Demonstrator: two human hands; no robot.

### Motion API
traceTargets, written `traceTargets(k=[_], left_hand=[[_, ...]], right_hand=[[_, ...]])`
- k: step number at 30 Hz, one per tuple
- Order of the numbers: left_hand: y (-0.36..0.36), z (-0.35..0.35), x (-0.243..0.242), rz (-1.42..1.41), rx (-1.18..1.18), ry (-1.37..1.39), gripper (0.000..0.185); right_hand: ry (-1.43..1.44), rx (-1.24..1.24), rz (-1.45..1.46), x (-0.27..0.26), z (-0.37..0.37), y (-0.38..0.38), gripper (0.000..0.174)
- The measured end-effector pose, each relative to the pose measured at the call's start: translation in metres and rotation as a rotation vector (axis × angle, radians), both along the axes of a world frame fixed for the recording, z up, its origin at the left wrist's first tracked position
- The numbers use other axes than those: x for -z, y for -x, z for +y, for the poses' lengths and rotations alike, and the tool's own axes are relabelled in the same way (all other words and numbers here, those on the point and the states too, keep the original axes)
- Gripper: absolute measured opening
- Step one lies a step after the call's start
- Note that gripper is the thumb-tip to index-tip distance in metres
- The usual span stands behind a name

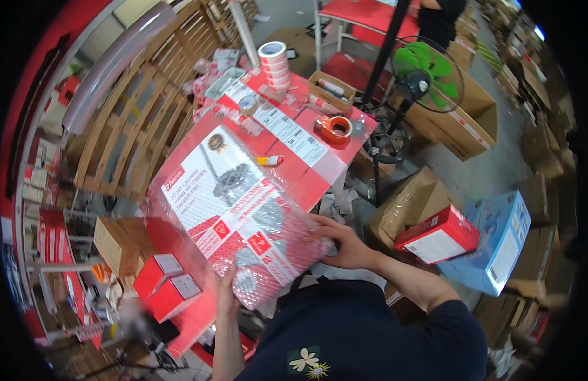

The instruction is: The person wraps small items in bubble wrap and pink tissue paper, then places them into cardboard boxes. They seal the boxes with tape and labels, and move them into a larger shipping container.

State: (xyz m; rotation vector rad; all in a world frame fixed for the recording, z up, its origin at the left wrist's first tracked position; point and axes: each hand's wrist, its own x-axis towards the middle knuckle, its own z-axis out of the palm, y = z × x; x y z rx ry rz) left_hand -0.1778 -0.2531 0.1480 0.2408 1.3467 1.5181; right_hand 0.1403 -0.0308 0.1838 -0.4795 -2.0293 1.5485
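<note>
A flat box wrapped in bubble wrap [213, 190] lies tilted across the near part of the red table [303, 185], partly past its edge towards my body. Printed red and white tape crosses the wrapping. My right hand [344, 243] grips the box at its near right corner, fingers over the top. On the near left side, my left hand [227, 285] holds the lower edge, with its fingers partly hidden by the wrap. Beyond the box, a strip of shipping labels [291, 133] runs over the table, and a yellow and red marker-like tube [270, 161] lies beside it.
An orange tape dispenser [334, 128], a stack of tape rolls [275, 66] and a small carton [331, 93] stand at the back. Two red boxes [174, 295] sit at the left. A green-bladed fan [425, 74] and open cartons [413, 200] are at the right.
</note>
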Motion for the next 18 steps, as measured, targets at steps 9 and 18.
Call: traceTargets(k=[9, 18], left_hand=[[-0.047, 0.046, -0.017, 1.087, -0.27, 0.311, 0.067], [-0.228, 0.288, 0.078, -0.076, 0.036, 0.185, 0.071]], right_hand=[[-0.073, -0.314, -0.071, 0.105, 0.134, 0.023, 0.035], [-0.797, -0.302, -0.668, 0.172, 0.22, -0.032, 0.026]])
